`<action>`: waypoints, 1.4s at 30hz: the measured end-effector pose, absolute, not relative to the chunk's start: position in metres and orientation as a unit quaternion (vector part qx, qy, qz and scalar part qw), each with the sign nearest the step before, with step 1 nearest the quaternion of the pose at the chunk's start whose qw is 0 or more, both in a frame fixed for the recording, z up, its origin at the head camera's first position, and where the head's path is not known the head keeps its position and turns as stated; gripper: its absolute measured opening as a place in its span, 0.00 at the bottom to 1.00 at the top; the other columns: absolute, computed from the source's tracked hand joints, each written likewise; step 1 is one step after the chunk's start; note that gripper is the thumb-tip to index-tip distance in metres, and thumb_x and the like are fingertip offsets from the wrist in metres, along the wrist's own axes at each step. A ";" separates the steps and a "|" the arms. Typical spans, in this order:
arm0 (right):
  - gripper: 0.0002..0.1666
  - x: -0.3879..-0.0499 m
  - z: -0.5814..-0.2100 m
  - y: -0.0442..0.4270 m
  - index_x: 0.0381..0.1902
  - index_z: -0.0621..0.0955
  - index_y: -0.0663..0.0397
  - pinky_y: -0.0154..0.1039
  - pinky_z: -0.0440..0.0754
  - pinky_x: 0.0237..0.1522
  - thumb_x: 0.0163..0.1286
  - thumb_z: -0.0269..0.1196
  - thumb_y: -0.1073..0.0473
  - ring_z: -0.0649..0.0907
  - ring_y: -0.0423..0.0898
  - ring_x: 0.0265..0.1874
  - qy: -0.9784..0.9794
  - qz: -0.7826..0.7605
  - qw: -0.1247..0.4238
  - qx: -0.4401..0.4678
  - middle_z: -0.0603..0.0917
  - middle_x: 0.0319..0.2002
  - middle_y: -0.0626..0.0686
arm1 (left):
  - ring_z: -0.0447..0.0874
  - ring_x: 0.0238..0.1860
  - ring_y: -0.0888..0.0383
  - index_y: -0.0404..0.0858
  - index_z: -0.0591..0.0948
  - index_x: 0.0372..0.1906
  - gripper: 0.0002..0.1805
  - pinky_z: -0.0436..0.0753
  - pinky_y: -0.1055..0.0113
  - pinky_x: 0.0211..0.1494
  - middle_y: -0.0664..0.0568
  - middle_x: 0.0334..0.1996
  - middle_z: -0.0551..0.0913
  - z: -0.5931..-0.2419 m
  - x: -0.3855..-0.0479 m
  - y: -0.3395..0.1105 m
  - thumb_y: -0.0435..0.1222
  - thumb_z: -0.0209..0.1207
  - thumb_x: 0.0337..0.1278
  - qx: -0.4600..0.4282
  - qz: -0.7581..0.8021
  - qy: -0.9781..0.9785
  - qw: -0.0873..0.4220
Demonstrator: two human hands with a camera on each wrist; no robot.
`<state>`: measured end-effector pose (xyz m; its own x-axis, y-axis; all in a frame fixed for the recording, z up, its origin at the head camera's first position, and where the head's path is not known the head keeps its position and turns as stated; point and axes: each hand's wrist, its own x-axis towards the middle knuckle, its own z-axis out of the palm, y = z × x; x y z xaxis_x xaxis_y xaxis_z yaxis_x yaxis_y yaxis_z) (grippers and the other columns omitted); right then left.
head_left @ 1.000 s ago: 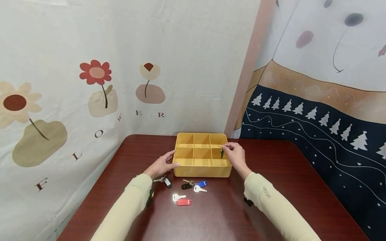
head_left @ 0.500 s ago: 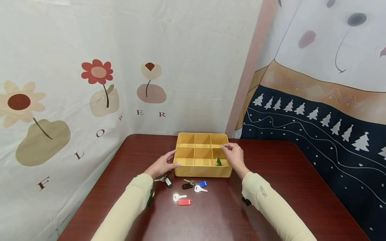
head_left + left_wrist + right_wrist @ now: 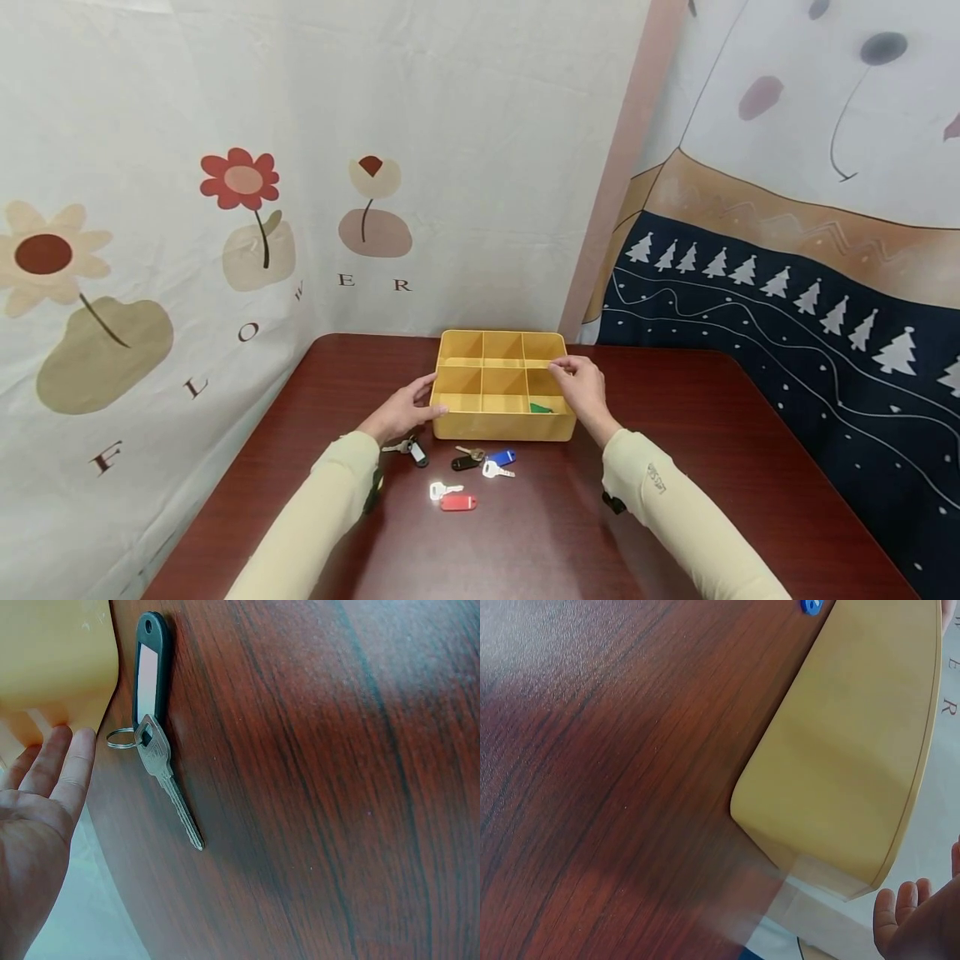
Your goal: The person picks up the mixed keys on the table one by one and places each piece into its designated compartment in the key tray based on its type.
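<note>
While the left hand [image 3: 402, 412] is touching the left side of the yellow box [image 3: 502, 427] in the middle of the frame, its fingers are lying straight and its thumb is pointing at the front corner. The right hand [image 3: 585, 390] is hanging at the box's right edge with its thumb and fingertips close together; I cannot tell if they are pinching anything. A green tag [image 3: 540, 408] is lying in the front right space, below that hand. On the brown table [image 3: 555, 533], a black tag with a white label [image 3: 147, 682] is sitting near the left hand, its key [image 3: 156, 756] touching it. Lower middle, another black tag [image 3: 465, 463], a blue tag [image 3: 502, 457] and a red tag [image 3: 458, 503] are lying beside more keys. Behind, a flower cloth [image 3: 480, 167] is hanging.
</note>
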<state>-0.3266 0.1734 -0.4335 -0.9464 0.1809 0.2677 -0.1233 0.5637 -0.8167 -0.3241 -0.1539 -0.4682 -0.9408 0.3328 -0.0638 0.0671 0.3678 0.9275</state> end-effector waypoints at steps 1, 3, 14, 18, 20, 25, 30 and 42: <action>0.12 -0.326 -0.433 0.173 0.40 0.89 0.58 0.49 0.78 0.49 0.68 0.67 0.55 0.79 0.53 0.46 -0.868 0.469 0.160 -0.017 0.83 0.48 0.57 | 0.69 0.67 0.39 0.35 0.54 0.78 0.45 0.75 0.50 0.63 0.33 0.73 0.59 -0.468 -0.324 -0.154 0.36 0.66 0.62 0.122 0.550 0.817 0.121; 0.12 -0.324 -0.432 0.171 0.40 0.88 0.58 0.49 0.78 0.51 0.68 0.67 0.54 0.79 0.53 0.47 -0.867 0.473 0.154 -0.015 0.83 0.49 0.57 | 0.68 0.67 0.38 0.34 0.54 0.78 0.45 0.75 0.51 0.62 0.32 0.73 0.58 -0.469 -0.325 -0.154 0.36 0.66 0.62 0.125 0.550 0.817 0.120; 0.11 -0.310 -0.431 0.163 0.41 0.88 0.58 0.49 0.80 0.50 0.67 0.69 0.56 0.82 0.53 0.47 -0.854 0.494 0.161 0.019 0.84 0.49 0.57 | 0.69 0.66 0.37 0.33 0.53 0.78 0.44 0.77 0.51 0.60 0.31 0.73 0.58 -0.466 -0.323 -0.154 0.36 0.65 0.64 0.128 0.543 0.821 0.120; 0.12 -0.304 -0.431 0.161 0.42 0.88 0.56 0.49 0.79 0.52 0.67 0.68 0.54 0.81 0.52 0.48 -0.855 0.497 0.148 0.024 0.84 0.50 0.57 | 0.70 0.66 0.37 0.33 0.53 0.78 0.44 0.78 0.50 0.59 0.30 0.73 0.57 -0.466 -0.324 -0.155 0.35 0.65 0.63 0.129 0.547 0.818 0.121; 0.12 -0.301 -0.432 0.160 0.43 0.88 0.56 0.49 0.79 0.51 0.68 0.68 0.54 0.81 0.52 0.47 -0.855 0.497 0.143 0.027 0.84 0.50 0.56 | 0.71 0.65 0.37 0.32 0.53 0.77 0.45 0.78 0.50 0.59 0.30 0.73 0.57 -0.466 -0.324 -0.155 0.35 0.65 0.63 0.130 0.550 0.816 0.122; 0.13 -0.292 -0.434 0.158 0.45 0.88 0.55 0.46 0.81 0.46 0.68 0.68 0.54 0.82 0.49 0.45 -0.854 0.500 0.137 0.041 0.85 0.46 0.53 | 0.71 0.65 0.38 0.32 0.53 0.77 0.45 0.78 0.51 0.59 0.31 0.73 0.58 -0.469 -0.326 -0.156 0.36 0.66 0.63 0.130 0.549 0.817 0.123; 0.11 -0.281 -0.436 0.154 0.44 0.88 0.54 0.41 0.82 0.45 0.66 0.69 0.55 0.83 0.47 0.43 -0.848 0.510 0.133 0.057 0.86 0.42 0.51 | 0.72 0.64 0.38 0.33 0.54 0.77 0.44 0.79 0.50 0.58 0.31 0.73 0.58 -0.469 -0.325 -0.155 0.36 0.66 0.63 0.127 0.543 0.822 0.119; 0.09 -0.259 -0.442 0.140 0.41 0.89 0.58 0.35 0.81 0.41 0.64 0.70 0.61 0.83 0.45 0.39 -0.839 0.513 0.144 0.110 0.86 0.37 0.49 | 0.76 0.61 0.42 0.34 0.55 0.77 0.44 0.79 0.49 0.57 0.31 0.72 0.62 -0.469 -0.329 -0.157 0.36 0.66 0.63 0.133 0.551 0.815 0.125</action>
<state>-0.2587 0.1401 -0.4423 -0.9342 -0.0367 0.3548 -0.3327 0.4484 -0.8296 -0.3288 -0.1565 -0.4691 -0.9333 0.3547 -0.0566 0.0797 0.3581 0.9303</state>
